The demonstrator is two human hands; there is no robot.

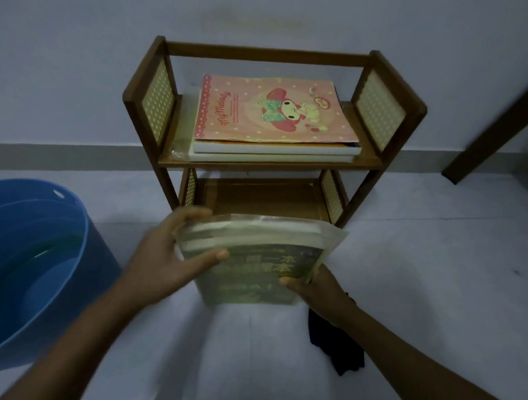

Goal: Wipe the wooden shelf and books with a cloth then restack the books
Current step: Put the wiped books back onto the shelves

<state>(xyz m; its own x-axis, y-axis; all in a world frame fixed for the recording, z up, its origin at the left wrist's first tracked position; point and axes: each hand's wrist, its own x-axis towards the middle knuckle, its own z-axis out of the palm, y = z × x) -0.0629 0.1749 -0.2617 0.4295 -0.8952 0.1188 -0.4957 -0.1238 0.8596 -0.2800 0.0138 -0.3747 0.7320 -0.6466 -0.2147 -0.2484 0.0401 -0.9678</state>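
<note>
A small two-tier wooden shelf (270,164) stands on the floor against the wall. Its top tier holds a flat stack of books topped by a pink cartoon notebook (272,110). The bottom tier (263,196) is bare. Just in front of that tier I hold a stack of books (254,259) with a green cover on top, wrapped in clear plastic. My left hand (171,253) grips its left edge, thumb on the cover. My right hand (316,288) holds the near right corner. A dark cloth (338,352) lies on the floor under my right forearm.
A blue plastic basin (30,266) with water in it sits on the floor to the left. A dark wooden furniture leg (492,139) leans in at the right. The floor is pale and the wall stands close behind the shelf.
</note>
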